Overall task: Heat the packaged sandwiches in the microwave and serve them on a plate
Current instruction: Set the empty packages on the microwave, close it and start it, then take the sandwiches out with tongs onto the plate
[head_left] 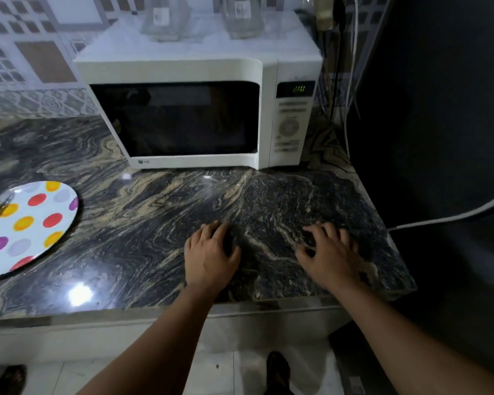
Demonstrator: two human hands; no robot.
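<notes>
Microwave (183,118) window dark (contents unseen); plate (40,218) cut off leftward.

I'm standing at a dark, swirled stone tabletop (154,212) with a bright glare of light (80,293) on its polished front edge. Behind it the wall (26,52) is patterned tile in grey, white and brown. To my right stands a dark panel (439,109) with cables (351,67), and below is pale floor tile (226,374).

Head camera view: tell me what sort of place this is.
Most likely a home kitchen. A white microwave with its door shut stands on a marbled stone counter against a tiled wall, and a polka-dot plate lies at the left.
</notes>
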